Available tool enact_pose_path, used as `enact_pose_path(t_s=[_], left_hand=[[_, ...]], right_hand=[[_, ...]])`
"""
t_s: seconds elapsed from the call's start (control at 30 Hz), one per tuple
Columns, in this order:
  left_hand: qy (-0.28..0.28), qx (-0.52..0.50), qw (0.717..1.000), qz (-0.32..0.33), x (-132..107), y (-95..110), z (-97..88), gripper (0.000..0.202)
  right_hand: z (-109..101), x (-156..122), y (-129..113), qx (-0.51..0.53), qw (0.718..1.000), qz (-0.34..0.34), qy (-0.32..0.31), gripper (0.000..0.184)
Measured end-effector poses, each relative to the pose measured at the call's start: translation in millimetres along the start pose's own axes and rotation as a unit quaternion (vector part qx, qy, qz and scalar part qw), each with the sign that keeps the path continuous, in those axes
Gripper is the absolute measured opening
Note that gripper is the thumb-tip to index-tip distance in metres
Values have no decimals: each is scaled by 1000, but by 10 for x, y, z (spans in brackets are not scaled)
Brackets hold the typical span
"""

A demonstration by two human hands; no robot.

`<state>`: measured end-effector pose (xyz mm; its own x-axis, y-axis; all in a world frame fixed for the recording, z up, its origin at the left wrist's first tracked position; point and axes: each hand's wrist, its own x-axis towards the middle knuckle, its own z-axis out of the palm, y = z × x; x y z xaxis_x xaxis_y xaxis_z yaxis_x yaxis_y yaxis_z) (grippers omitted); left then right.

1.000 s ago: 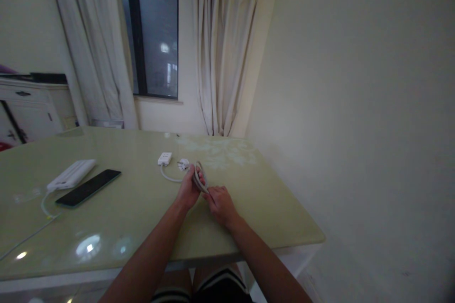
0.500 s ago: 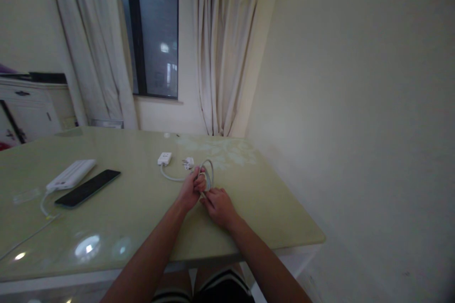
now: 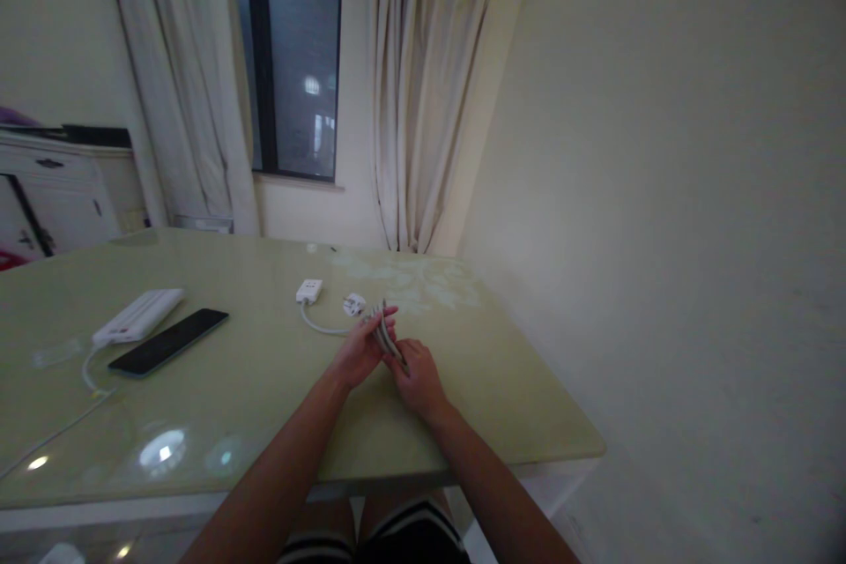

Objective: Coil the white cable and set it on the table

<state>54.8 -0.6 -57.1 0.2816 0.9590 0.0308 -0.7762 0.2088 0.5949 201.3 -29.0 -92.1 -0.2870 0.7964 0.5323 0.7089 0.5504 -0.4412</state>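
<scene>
Both of my hands meet over the middle of the pale green table. My left hand is closed around a bundle of coiled white cable, its fingers wrapped over the loops. My right hand pinches the lower end of the same bundle. The cable runs left along the table to a small white socket block. A white plug lies just beyond my left fingertips.
A white power bank and a black phone lie at the left, with a thin cable trailing toward the near edge. Curtains and a dark window stand behind the table. A wall rises close on the right.
The open cable loop seen half a second ago has been flattened into a tight bundle between my hands. The view has shifted slightly left.
</scene>
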Motion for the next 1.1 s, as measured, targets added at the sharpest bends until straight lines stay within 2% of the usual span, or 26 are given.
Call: enact_pose_path(t_s=[0.07, 0.23, 0.4, 0.5, 0.6, 0.73, 0.8, 0.9, 1.0, 1.1], left_hand=[[0, 10, 1000, -9, 10, -22, -14, 22], [-4, -10, 1000, -13, 20, -63, -12, 17], [-13, 75, 997, -1, -3, -94, 18, 23], [-27, 103, 994, -7, -18, -104, 19, 29], [-39, 118, 992, -18, -18, -111, 3, 38], [-31, 128, 991, -6, -3, -124, -3, 45], [-20, 122, 992, 15, 0, -116, 6, 44], [4, 107, 994, 24, 1, -59, 8, 46], [28, 100, 995, 7, 7, 36, -34, 54], [45, 97, 994, -14, 16, 123, -98, 62]], right_hand=[[8, 4, 16, -3, 1000, -3, -15, 20], [30, -7, 41, 30, 999, -21, 4, 39], [8, -37, 25, 53, 998, -7, 14, 52], [-37, -70, 3, 104, 994, 9, 16, 54], [-51, -68, -5, 215, 976, 33, 6, 53], [10, 85, -11, 350, 929, 115, 29, 51], [52, 225, -39, 387, 913, 131, 9, 52], [110, 451, -119, 426, 895, 123, -55, 53], [160, 607, -198, 449, 879, 119, -109, 52], [182, 635, -237, 470, 860, 114, -163, 50]])
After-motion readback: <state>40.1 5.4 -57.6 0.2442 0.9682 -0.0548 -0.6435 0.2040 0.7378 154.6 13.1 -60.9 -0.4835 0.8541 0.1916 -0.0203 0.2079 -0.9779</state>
